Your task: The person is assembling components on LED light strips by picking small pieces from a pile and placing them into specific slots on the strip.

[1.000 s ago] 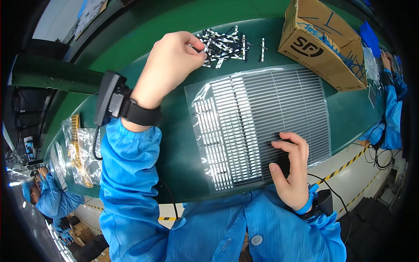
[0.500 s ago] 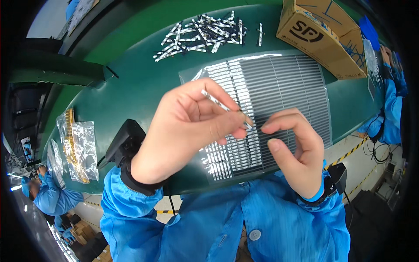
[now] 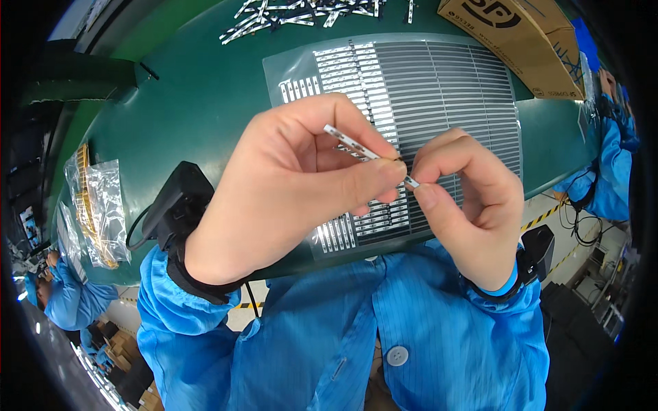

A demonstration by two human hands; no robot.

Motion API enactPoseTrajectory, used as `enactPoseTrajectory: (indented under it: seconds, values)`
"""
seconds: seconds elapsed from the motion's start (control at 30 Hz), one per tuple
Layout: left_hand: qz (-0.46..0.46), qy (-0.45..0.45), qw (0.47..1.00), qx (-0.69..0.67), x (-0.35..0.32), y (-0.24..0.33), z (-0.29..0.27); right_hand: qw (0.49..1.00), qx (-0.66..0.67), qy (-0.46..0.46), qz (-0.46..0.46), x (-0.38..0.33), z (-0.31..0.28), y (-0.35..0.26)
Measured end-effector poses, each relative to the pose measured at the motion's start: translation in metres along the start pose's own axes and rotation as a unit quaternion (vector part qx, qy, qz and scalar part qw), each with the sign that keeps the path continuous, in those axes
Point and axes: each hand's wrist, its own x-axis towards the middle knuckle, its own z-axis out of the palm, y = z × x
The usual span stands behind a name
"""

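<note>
Between thumb and forefinger, my left hand (image 3: pixel 295 178) pinches a thin white strip with small dark marks (image 3: pixel 348 142), which slants down to the right. My right hand (image 3: pixel 476 195) has thumb and forefinger closed on the strip's lower right end. The fingers of both hands nearly meet, hiding the strip's middle. Under the hands lies a clear plastic sheet (image 3: pixel 291 65) bearing rows of similar white strips at its left and long dark and grey bands (image 3: pixel 452 89) at its right. My hands cover part of these rows.
Loose strips (image 3: pixel 301 12) are heaped at the far side of the green table (image 3: pixel 185 109). A cardboard box (image 3: pixel 510 41) stands far right. Clear bags with a yellow-orange strip (image 3: pixel 103 212) lie at the left. Other people (image 3: pixel 603 164) sit at both sides.
My right hand has come in to the strip, and its thumb and forefinger have closed on the lower end. The left hand keeps its pinch. The table sits higher in the picture.
</note>
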Motion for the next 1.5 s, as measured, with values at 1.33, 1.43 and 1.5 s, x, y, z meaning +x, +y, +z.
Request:
enactPoseTrajectory:
  seconds: [1.33,1.43,1.5]
  values:
    - [0.272,-0.001,0.909,0.316,-0.028,-0.004,-0.004,0.793,-0.539,0.245,-0.142,0.115,-0.229,0.019]
    - [0.273,-0.02,0.905,0.325,-0.025,-0.008,-0.007,0.819,-0.464,0.252,-0.225,0.105,-0.198,0.001]
    - [0.242,-0.029,0.91,0.336,-0.028,-0.012,-0.011,0.873,-0.385,0.239,-0.179,0.085,-0.141,-0.017]
